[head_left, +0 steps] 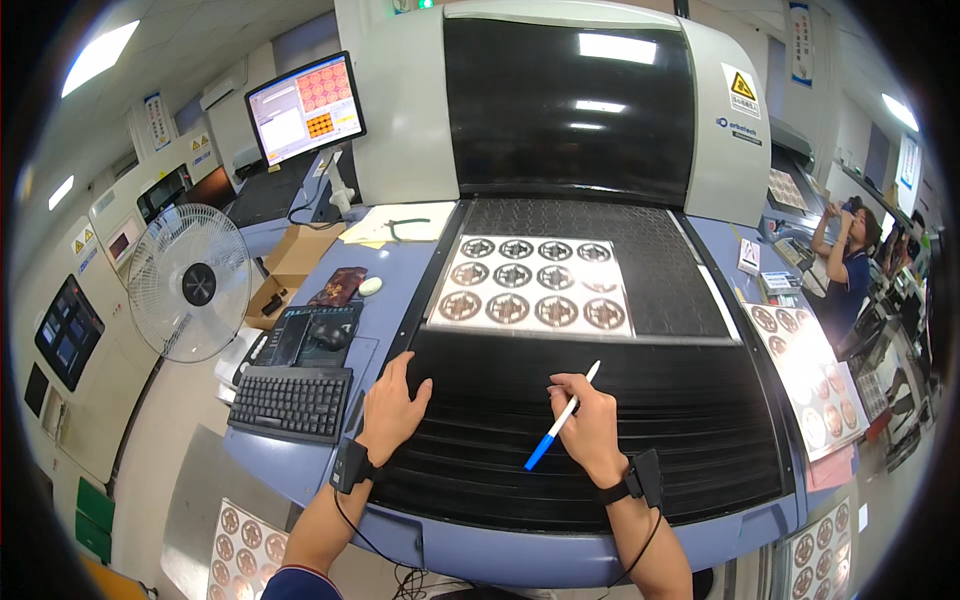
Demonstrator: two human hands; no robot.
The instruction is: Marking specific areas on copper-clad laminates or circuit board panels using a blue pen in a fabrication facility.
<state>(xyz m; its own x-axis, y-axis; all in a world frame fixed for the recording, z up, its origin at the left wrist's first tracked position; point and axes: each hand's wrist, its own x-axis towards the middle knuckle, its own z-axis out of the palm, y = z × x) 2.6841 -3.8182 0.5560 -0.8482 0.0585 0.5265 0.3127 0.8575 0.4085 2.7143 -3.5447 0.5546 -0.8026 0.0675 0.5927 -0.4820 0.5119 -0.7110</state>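
Between the fingers of my right hand [587, 420] is a white marker pen with a blue end [549, 447], held slantwise over the black ribbed machine bed [480, 440]. My left hand [395, 405] is empty, fingers apart, above the left side of that bed. Beyond both hands, apart from them, a panel printed with rows of round dark patterns [535, 287] lies flat on the textured black plate [660, 250]. Each wrist wears a black strapped device with a cable.
A keyboard [291, 403], mouse [331, 330] and cardboard box [296, 255] sit left, near a standing fan [190, 284]. A monitor [308, 108] stands behind them. More patterned panels [815, 385] lie at the right edge. A co-worker [850, 270] is far right.
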